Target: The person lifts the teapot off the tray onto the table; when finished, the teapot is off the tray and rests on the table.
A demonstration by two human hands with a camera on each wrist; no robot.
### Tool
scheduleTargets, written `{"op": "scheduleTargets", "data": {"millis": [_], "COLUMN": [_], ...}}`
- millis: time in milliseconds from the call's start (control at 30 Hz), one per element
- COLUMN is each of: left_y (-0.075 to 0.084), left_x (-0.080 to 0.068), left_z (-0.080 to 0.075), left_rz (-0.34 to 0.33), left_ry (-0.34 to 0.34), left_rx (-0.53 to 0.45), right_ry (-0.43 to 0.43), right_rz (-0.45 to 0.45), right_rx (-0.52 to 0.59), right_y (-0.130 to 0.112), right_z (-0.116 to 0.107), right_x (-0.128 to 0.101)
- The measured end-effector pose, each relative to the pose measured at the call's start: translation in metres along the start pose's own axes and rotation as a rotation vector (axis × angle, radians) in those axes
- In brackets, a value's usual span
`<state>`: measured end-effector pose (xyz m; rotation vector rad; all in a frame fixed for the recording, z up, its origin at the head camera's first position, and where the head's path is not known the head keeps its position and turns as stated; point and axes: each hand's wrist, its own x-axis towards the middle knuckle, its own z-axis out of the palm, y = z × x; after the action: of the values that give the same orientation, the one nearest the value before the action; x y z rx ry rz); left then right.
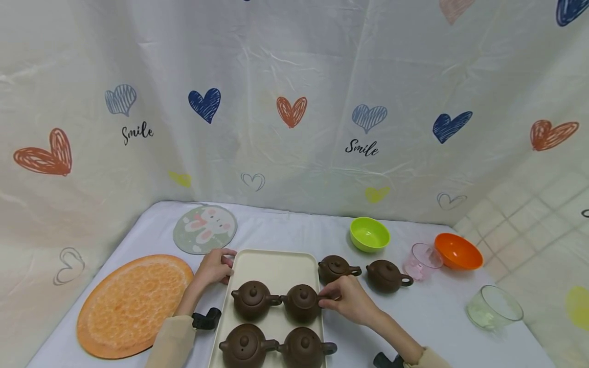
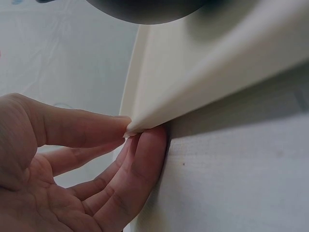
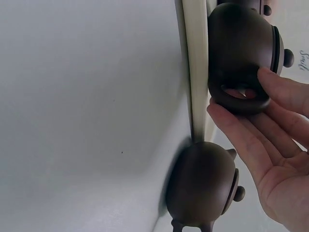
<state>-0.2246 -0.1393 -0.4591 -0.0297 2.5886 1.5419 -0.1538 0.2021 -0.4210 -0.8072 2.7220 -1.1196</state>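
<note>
A cream rectangular tray (image 1: 276, 263) lies in front of me, bearing several dark brown lidded teapots in two rows. My left hand (image 1: 215, 267) pinches the tray's left rim, thumb on top and fingers beneath, as the left wrist view shows. With my right hand (image 1: 350, 300) I hold the handle of the teapot (image 1: 300, 301) in the tray's upper right. Left of it sits another teapot (image 1: 253, 299), its handle meeting the held teapot's spout. Nearer me stand a left teapot (image 1: 244, 345) and a right teapot (image 1: 301, 347). Just outside the tray's right edge is one more teapot (image 3: 200, 183).
Right of the tray stands a further teapot (image 1: 385, 276). Beyond are a green bowl (image 1: 369, 235), a pink glass (image 1: 421, 263), an orange bowl (image 1: 458, 251) and a clear glass (image 1: 492, 309). At left lie a bread-patterned round mat (image 1: 135, 304) and a rabbit-print mat (image 1: 204, 230).
</note>
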Motion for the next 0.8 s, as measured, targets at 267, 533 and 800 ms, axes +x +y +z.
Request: {"op": "scheduleTargets", "data": {"millis": [267, 533, 800], "left_y": [0.000, -0.001, 0.000], "left_x": [0.000, -0.001, -0.001], "left_z": [0.000, 0.001, -0.001], "left_rz": [0.002, 0.007, 0.004], "left_ry": [0.003, 0.004, 0.008], "left_rx": [0.002, 0.005, 0.006], "right_ry": [0.037, 0.082, 0.123], "right_rz": [0.025, 0.054, 0.026], "right_rx": [-0.005, 0.014, 0.029], "right_y": [-0.003, -0.007, -0.012], "right_z": [0.003, 0.003, -0.015], "right_x": [0.000, -0.002, -0.007]}}
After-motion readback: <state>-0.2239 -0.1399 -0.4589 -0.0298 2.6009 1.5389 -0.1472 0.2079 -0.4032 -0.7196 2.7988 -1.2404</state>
